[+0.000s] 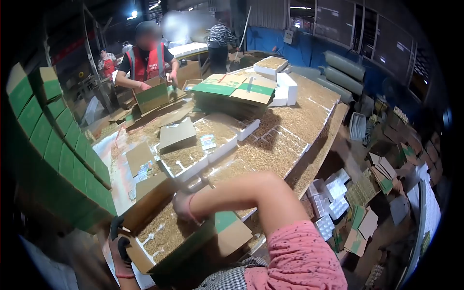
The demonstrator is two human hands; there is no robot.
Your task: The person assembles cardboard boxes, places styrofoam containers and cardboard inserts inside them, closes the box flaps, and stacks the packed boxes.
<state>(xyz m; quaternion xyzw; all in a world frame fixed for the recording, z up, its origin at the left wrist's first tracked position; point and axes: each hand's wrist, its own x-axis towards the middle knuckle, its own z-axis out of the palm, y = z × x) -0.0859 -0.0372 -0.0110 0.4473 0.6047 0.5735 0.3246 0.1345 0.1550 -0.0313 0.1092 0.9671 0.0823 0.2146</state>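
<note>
An open cardboard box (183, 258) with green bands stands at the near edge of the table. Loose brown grainy material (166, 229) and white foam pieces fill it. My left hand (121, 249), in a dark glove, is closed on the box's left end, fingers over the rim. My right hand (186, 205) reaches into the box at its far right part; its fingers are hidden. Just beyond are white foam trays (198, 166) filled with the same material, and a loose cardboard flap (178, 135).
Stacked green boxes (63, 150) rise at the left. A co-worker in a red vest (153, 63) handles another box (152, 99) across the table. A closed green-banded box (234, 89) lies mid-table. Cardboard scraps (360, 232) and egg trays (333, 193) litter the right floor.
</note>
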